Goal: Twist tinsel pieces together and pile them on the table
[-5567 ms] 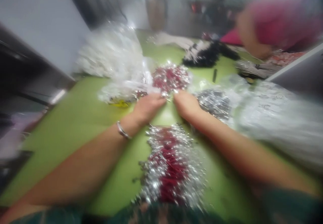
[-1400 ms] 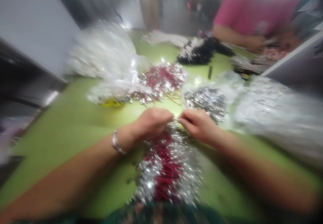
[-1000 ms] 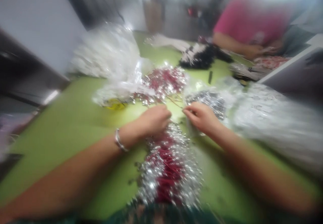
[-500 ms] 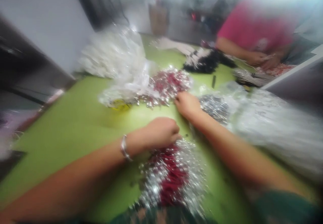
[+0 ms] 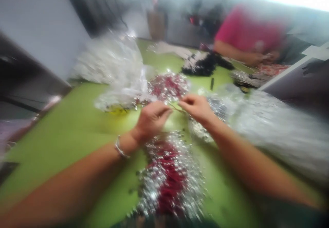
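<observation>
My left hand (image 5: 153, 118), with a silver bracelet at its wrist, is pinched on one end of a thin cord (image 5: 177, 108). The other end of the cord reaches my right hand (image 5: 196, 108), whose fingers are closed on it. Below both hands lies a long pile of dark red cords with silvery ends (image 5: 171, 180). Just beyond the hands is a smaller red and silver pile (image 5: 168, 86). Silvery small parts (image 5: 202, 130) lie under and beside my right wrist. The picture is blurred.
On the green table (image 5: 61, 132), a clear bag of white items (image 5: 108, 63) stands back left, above something yellow (image 5: 117, 110). Plastic bags (image 5: 275, 125) lie at the right. Black and white bundles (image 5: 200, 63) lie farther back. A person in pink (image 5: 249, 36) works at the far right.
My left hand has risen from the near pile toward the small one. A thin cord now shows between my hands. My right hand has turned slightly, and the view has shifted a little.
</observation>
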Available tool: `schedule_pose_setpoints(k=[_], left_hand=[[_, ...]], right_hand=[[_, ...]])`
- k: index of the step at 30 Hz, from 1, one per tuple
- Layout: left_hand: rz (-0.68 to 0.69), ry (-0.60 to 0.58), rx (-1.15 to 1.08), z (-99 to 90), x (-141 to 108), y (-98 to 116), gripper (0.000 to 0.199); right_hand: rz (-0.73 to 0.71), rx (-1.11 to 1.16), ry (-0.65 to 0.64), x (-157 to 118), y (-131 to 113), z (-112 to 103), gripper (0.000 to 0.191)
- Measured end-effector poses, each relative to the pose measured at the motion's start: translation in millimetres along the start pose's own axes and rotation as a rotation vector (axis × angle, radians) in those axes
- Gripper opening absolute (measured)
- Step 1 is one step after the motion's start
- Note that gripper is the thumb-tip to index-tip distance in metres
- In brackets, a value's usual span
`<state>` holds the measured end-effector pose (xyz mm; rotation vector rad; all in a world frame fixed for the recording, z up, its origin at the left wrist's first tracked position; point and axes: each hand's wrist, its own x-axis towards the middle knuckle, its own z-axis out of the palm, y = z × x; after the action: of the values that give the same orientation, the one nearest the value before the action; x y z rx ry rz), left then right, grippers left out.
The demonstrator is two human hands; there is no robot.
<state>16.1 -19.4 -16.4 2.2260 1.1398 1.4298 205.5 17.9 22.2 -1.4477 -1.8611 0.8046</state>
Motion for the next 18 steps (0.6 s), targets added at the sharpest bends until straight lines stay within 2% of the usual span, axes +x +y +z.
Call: schedule_pose_setpoints(k=[2, 4, 6, 10, 12, 14, 16, 18], left_hand=[[0.193, 0.074, 0.118, -3.8, 1.3, -2.8, 0.013], [0.346, 0.055, 0.243, -6.0, 2.2, -5.5, 0.026], [0.449, -0.043, 0.325, -5.9, 2.5, -7.2, 0.038], [0.587, -0.29, 0.353, -1.2, 1.4, -5.3, 0.047], [0.604, -0.38, 0.367, 0.9, 0.1, -2.6, 0.05], [0.563, -0.437, 0.406, 1.5, -1.6, 0.1, 0.053], [0.485, -0.447, 0.427, 0.4, -3.3, 1.8, 0.053], [0.366, -0.403, 0.38, -1.7, -4.5, 2.5, 0.044]], right_hand=[[0.115, 0.131, -0.133, -9.4, -9.1, 0.2, 0.018], [0.206, 0.248, -0.282, -15.9, -13.0, 1.1, 0.021], [0.258, 0.334, -0.37, -19.4, -12.2, 3.3, 0.021], [0.325, 0.368, -0.397, -23.2, -6.9, 9.9, 0.015], [0.362, 0.316, -0.432, -25.4, -6.3, 10.7, 0.018], [0.396, 0.294, -0.492, -27.0, -7.3, 6.6, 0.022], [0.417, 0.329, -0.56, -27.3, -8.3, -3.5, 0.017], [0.405, 0.358, -0.55, -26.4, -7.2, -18.4, 0.008]])
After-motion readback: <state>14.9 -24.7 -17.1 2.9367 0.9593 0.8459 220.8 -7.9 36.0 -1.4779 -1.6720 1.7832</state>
